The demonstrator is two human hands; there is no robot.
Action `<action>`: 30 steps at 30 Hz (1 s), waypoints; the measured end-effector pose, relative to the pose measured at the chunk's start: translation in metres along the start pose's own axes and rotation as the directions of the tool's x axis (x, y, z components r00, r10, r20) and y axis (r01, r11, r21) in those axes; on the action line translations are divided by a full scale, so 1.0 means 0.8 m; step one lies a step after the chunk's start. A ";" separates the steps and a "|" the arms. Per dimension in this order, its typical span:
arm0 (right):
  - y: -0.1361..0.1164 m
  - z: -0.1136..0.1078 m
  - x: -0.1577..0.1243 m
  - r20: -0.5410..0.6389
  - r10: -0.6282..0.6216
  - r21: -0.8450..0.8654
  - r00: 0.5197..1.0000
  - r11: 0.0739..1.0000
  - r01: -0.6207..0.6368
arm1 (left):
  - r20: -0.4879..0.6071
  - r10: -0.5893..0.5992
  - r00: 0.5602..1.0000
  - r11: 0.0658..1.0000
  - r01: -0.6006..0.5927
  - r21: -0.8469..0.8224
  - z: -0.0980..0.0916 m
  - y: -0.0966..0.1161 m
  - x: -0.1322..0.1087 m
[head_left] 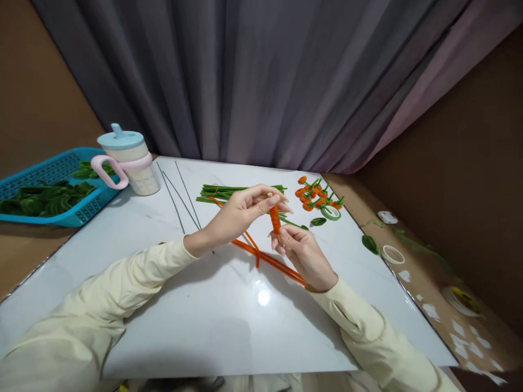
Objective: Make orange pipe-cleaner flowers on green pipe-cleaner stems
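Observation:
Between both hands is a thin pale stick wound with orange pipe cleaner, held almost upright above the table. My left hand pinches its top end between thumb and fingers. Its bottom end is gripped by my right hand, with fingertips close to the orange coil. Loose orange pipe cleaners lie crossed on the table below the hands. Behind my left hand rests a bundle of green pipe cleaners, partly hidden by that hand.
Orange flower heads with green stems lie at the back right, beside a roll of green tape and a green leaf. Dark wires lie at left. A lidded cup stands near a blue basket of green leaves.

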State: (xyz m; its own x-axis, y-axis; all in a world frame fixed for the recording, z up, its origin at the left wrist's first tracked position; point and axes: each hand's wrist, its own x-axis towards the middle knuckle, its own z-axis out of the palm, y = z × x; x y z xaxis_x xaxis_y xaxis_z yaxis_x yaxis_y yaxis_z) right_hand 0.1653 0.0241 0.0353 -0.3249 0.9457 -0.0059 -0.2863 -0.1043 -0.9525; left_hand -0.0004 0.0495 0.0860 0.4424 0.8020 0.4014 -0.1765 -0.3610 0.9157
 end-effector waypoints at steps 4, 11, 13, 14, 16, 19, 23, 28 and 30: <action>0.008 -0.002 0.000 0.109 0.119 0.109 0.987 0.985 -0.131 | 0.013 -0.003 1.000 0.972 0.006 -0.233 0.014 -0.010 0.000; 0.005 -0.001 -0.008 0.337 0.190 0.198 0.922 0.943 -0.266 | 0.085 -0.026 0.996 0.929 0.055 -0.366 0.020 -0.014 -0.002; 0.002 0.001 -0.010 0.190 0.157 0.177 0.969 0.966 -0.191 | -0.012 -0.026 1.000 0.940 0.021 -0.340 0.023 -0.018 -0.002; 0.001 0.002 -0.010 0.094 0.129 0.153 0.987 0.978 -0.143 | -0.072 -0.030 0.997 0.946 0.004 -0.325 0.024 -0.022 -0.002; 0.000 0.002 -0.010 -0.087 0.048 0.083 0.995 0.996 -0.041 | -0.172 -0.055 0.984 0.953 0.000 -0.303 0.027 -0.029 -0.002; 0.005 0.000 -0.006 -0.219 -0.053 -0.030 0.974 0.998 0.047 | -0.228 -0.096 0.969 0.956 0.026 -0.293 0.029 -0.037 -0.002; 0.010 -0.004 -0.004 -0.245 -0.094 -0.124 0.965 0.990 0.065 | -0.254 -0.102 0.962 0.967 0.036 -0.253 0.028 -0.039 -0.002; 0.010 0.000 -0.005 -0.266 -0.163 -0.238 0.950 0.966 0.099 | -0.289 -0.103 0.952 0.979 0.046 -0.197 0.026 -0.042 -0.001; 0.009 0.003 -0.006 -0.285 -0.188 -0.297 0.940 0.950 0.100 | -0.298 -0.104 0.949 0.981 0.048 -0.187 0.027 -0.042 0.000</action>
State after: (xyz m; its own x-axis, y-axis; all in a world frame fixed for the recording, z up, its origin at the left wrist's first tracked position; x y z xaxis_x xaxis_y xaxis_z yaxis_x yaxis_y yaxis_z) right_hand 0.1630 0.0179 0.0292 0.0055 0.9962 0.0865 -0.0367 0.0866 -0.9956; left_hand 0.0242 0.0514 0.0548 0.1759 0.9403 0.2915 -0.3162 -0.2264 0.9213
